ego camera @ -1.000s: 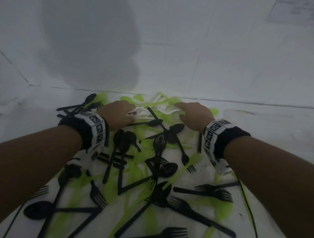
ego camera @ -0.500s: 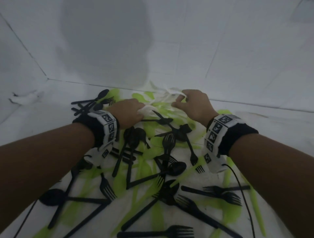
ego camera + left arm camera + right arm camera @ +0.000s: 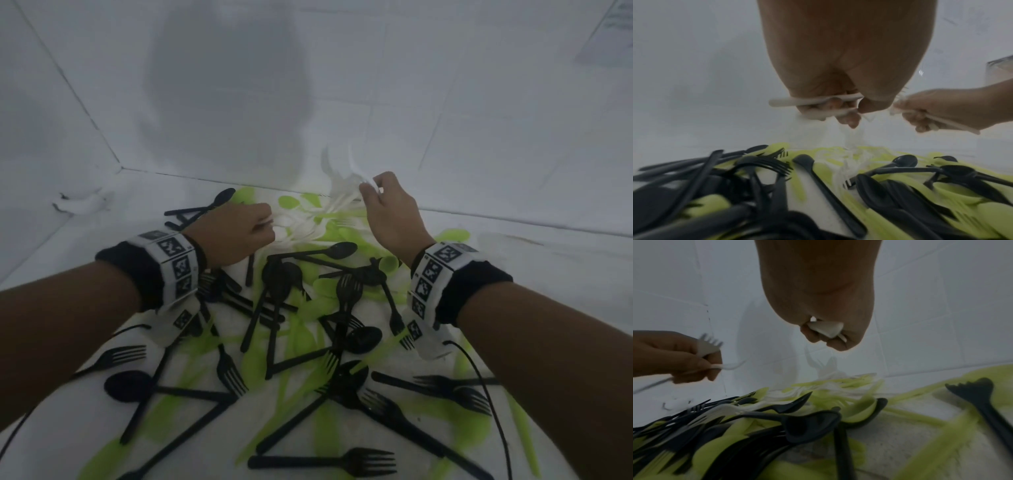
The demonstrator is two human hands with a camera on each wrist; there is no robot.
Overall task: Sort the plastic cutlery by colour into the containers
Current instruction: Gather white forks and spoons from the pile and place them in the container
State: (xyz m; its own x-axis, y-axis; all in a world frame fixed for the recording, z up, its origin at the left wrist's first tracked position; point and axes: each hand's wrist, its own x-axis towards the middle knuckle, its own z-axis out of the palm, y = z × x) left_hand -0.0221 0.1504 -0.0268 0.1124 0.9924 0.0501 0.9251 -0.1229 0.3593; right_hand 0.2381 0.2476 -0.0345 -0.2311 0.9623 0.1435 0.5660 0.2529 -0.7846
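Observation:
A heap of black cutlery (image 3: 346,301), green cutlery (image 3: 308,308) and white cutlery (image 3: 308,226) lies on a white surface by the wall. My left hand (image 3: 239,233) grips white pieces (image 3: 813,101) low over the heap's far side; the right wrist view shows a white fork (image 3: 708,345) in it. My right hand (image 3: 387,202) is raised above the heap and holds a bunch of white cutlery (image 3: 346,185), its ends showing between the curled fingers (image 3: 826,328). No container shows in the head view.
White tiled wall (image 3: 445,102) rises right behind the heap, with a corner at the left (image 3: 120,168). A clear container edge (image 3: 1001,71) shows at the far right of the left wrist view. Wrist-camera cables (image 3: 486,387) trail over the cutlery.
My right hand has lifted up and away from the heap with white cutlery in it. The left hand has stayed low at the heap, still closed on white pieces.

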